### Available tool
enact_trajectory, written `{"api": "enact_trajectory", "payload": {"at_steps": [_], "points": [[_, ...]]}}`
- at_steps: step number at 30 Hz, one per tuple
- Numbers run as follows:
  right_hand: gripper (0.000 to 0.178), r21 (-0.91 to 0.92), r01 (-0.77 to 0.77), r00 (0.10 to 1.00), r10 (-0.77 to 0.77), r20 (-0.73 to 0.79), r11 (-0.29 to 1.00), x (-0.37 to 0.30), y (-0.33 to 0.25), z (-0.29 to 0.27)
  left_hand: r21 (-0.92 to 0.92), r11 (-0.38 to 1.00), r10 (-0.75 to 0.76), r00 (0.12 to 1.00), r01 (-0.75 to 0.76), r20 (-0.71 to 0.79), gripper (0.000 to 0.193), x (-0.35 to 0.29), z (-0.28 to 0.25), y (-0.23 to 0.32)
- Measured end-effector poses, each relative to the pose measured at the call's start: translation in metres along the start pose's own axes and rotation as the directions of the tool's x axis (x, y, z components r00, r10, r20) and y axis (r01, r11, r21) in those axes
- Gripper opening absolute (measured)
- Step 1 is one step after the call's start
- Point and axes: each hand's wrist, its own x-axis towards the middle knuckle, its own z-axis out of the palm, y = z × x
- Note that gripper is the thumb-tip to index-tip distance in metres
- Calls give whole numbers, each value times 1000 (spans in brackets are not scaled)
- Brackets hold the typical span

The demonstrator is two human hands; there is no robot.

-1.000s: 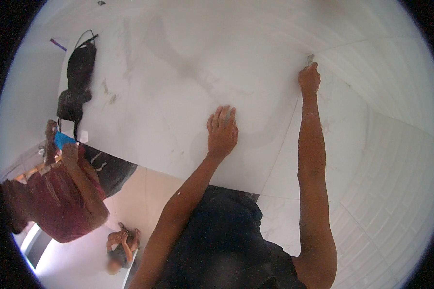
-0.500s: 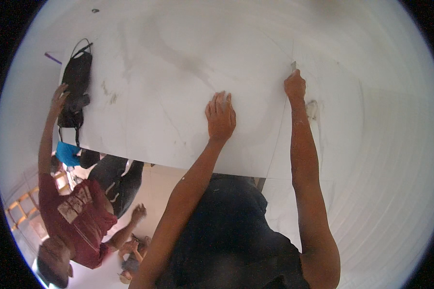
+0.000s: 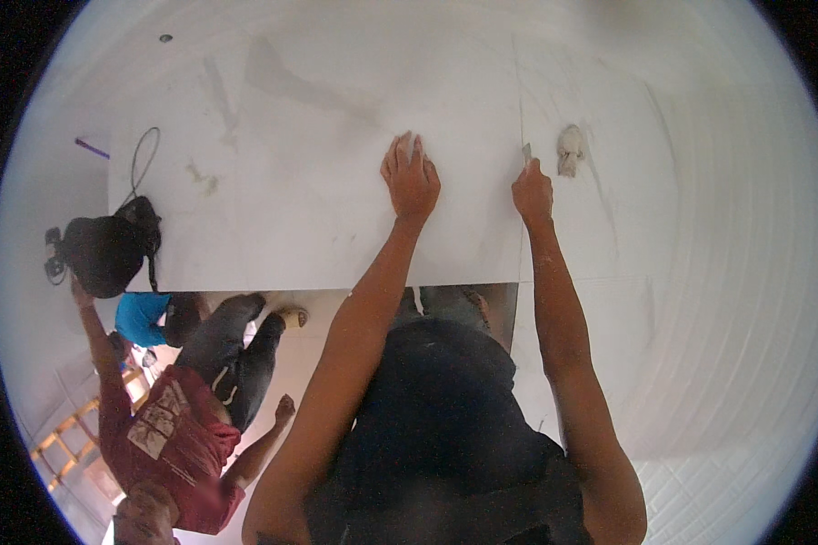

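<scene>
Two hands: we see both raised against the large white panel (image 3: 318, 191), forearms rising from the lower edge.
Left hand (image 3: 411, 177): we find it pressed flat on the panel, fingers together and stretched out, holding nothing.
Right hand (image 3: 533, 189): closed in a narrow grip around a small grey tool (image 3: 526, 151), whose tip shows above the knuckles, right of the left hand.
Tool: we see its tip on a thin vertical seam in the panel; its kind we cannot tell.
Panel: it fills the upper middle, its lower edge running just below both wrists.
Putty blob (image 3: 570, 149): a pale lump on the panel just right of the tool.
Co-worker in red shirt (image 3: 177, 436): below the panel's left end, one arm raised to it.
Dark bag (image 3: 107, 254): at the panel's left edge, by that raised arm.
Cable loop (image 3: 145, 154): on the panel above the bag.
</scene>
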Motion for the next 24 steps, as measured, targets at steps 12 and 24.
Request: {"api": "enact_trajectory", "payload": {"at_steps": [12, 24], "points": [[35, 56, -55, 997, 52, 50, 997, -145, 86, 19, -206, 962, 142, 971, -181, -191, 39, -26, 40, -31], [38, 627, 51, 974, 101, -204, 777, -269, 98, 20, -653, 696, 380, 618, 299, 688, 40, -174, -13, 143]]}}
